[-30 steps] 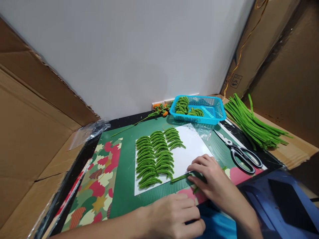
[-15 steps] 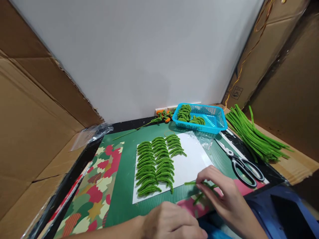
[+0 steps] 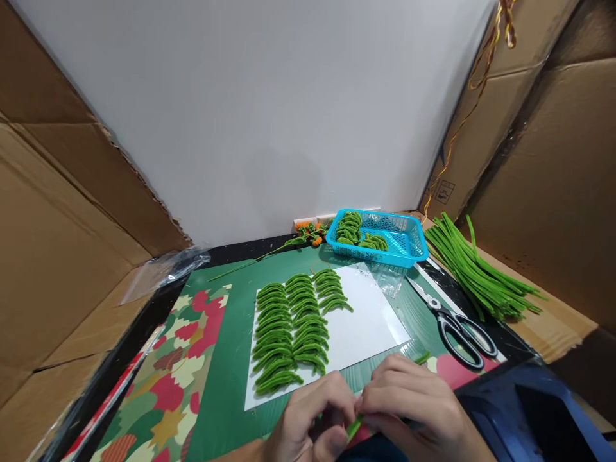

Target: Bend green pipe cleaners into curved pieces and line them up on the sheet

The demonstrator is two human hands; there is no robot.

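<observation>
At the front edge of the mat, my left hand and my right hand meet with curled fingers. Between them a short green pipe cleaner shows, pinched by both; most of it is hidden by the fingers. Another green end sticks out beyond my right hand's knuckles. Just past the hands, a white sheet bears rows of bent green pipe-cleaner leaves, in two long columns and one shorter one.
Scissors lie open to the right, near a bundle of long green pipe cleaners. At the back stands a blue basket with some leaves, next to small orange flowers. Cardboard walls flank the green mat.
My left hand has come up and right to meet my right hand at the pipe cleaner. My right hand has drawn slightly nearer and lower. The view has shifted a little.
</observation>
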